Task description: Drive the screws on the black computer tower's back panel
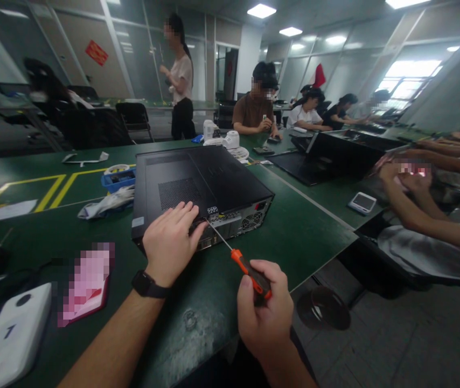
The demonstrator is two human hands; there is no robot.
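Observation:
A black desktop computer case (197,178) lies flat on the green table, its rear side with the metal slots and fan grille turned toward me. My left hand (171,237) rests on its top at the rear edge, fingers stretched out together and the thumb at the edge; a black watch (149,284) is on that wrist. In my right hand (265,307) is a screwdriver (250,269) with an orange and black handle, fingers wrapped round it. Its thin shaft points up-left, the tip at the case's rear edge beside my left thumb. Any screw there is too small to make out.
Left of the case lie a blue tray (119,180), gloves (106,203), a pink item (88,285) and a white device marked 1 (14,334). White fans (230,141) stand behind. At right are an opened black case (335,153), a scale (362,202) and a co-worker's arms (419,202).

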